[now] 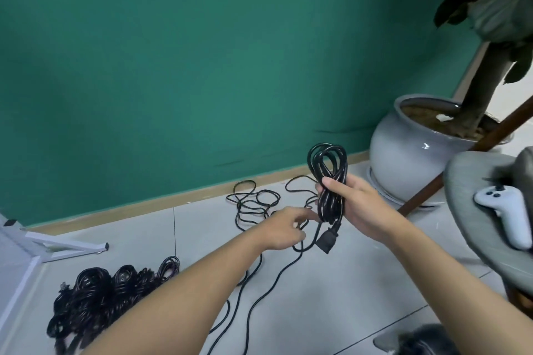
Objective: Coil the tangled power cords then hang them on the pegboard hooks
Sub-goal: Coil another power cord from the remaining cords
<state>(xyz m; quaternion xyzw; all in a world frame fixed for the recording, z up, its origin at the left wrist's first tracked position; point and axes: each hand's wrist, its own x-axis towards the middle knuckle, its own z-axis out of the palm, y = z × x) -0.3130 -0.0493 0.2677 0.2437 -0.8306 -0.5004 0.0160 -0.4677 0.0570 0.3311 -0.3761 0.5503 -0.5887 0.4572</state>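
My right hand (353,204) grips a coiled black power cord (328,170) upright, its loops rising above my thumb and its connector end (327,241) hanging below. My left hand (284,228) reaches in just left of the coil's lower part, fingers curled around the loose strand running from it. That strand trails down across the floor tiles. More loose black cord (251,202) lies in tangled loops by the wall. A pile of coiled black cords (101,294) sits on the floor at the lower left. No pegboard hooks are in view.
A green wall with a wooden baseboard (138,204) runs behind. A large grey plant pot (412,147) stands at right. A grey chair seat (473,210) holds a white game controller (507,213). A white metal frame (57,245) lies at left.
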